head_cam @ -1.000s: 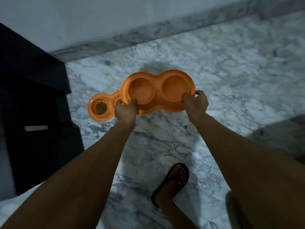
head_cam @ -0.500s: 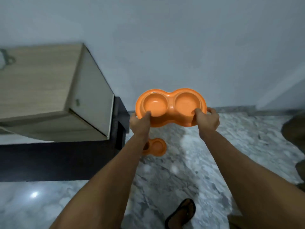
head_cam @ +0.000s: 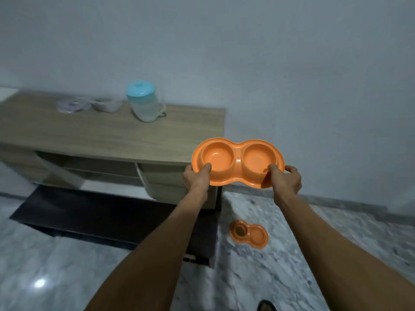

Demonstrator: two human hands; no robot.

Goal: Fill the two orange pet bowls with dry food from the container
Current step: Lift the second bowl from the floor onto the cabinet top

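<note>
Gripping the double orange pet bowl [head_cam: 238, 163] by its near rim, the left hand [head_cam: 197, 178] closes on the left end with its thumb hooked into the left well, and the right hand [head_cam: 285, 178] closes on the right end with its thumb in the right well. Held in the air, roughly level, the dish has its long axis running left to right across the body, and both wells look empty. A wooden cabinet [head_cam: 107, 135] lies ahead and to the left, its top somewhat lower than the dish and its right edge just beside the left hand, which is the nearer one. On that top, well to the left, stands a jar with a teal lid [head_cam: 144, 102], probably the food container. A second orange bowl [head_cam: 249, 236] sits on the marble floor [head_cam: 292, 254] below, one well holding a little kibble. Setting the dish down likely means carrying it leftward and forward.
</note>
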